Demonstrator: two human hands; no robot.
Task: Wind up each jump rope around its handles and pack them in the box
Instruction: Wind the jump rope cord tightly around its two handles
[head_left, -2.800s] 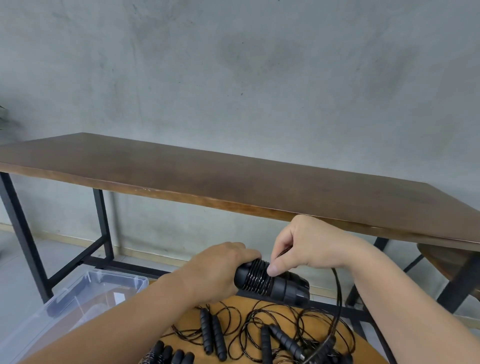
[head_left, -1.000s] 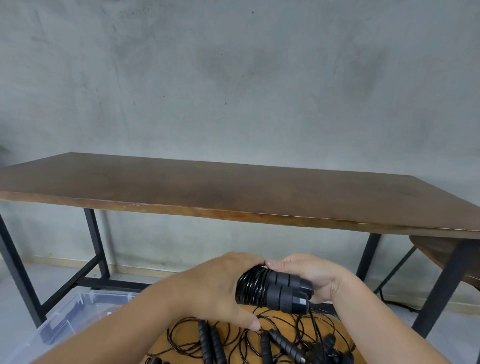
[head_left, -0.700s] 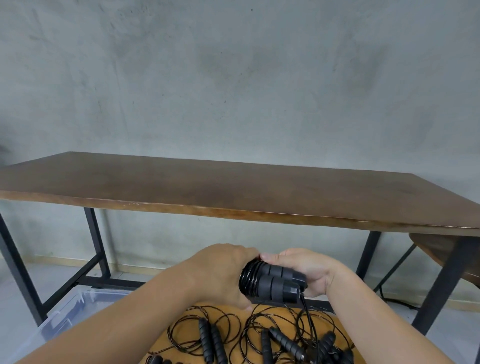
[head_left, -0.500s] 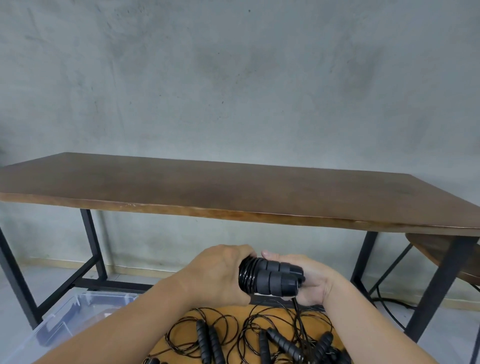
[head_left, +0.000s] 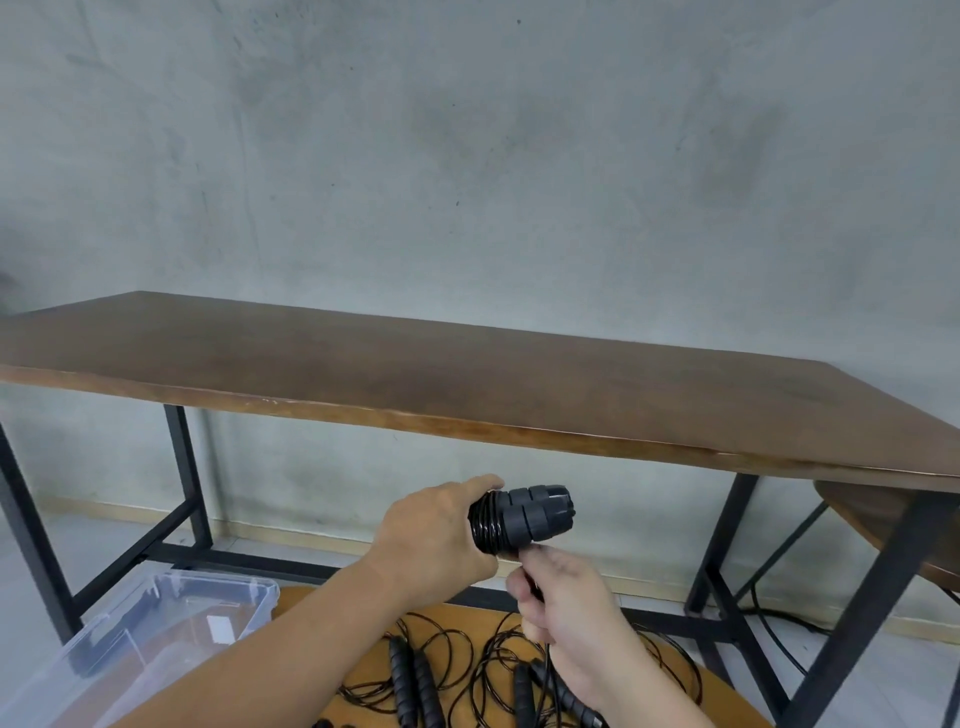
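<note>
at frame centre my left hand (head_left: 434, 535) grips the paired jump rope handles (head_left: 524, 517); just below, my right hand (head_left: 566, 603) pinches the black cord (head_left: 531, 584). the clear plastic box (head_left: 156, 639) sits lower left.

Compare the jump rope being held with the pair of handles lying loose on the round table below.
The held jump rope is up in the air, gripped by the left hand; the loose handles lie on the round table. The held rope's cord is coiled tightly round its handles, with the right hand pinching the remaining cord; the loose handles' cord sprawls in open loops. Both are black.
</note>
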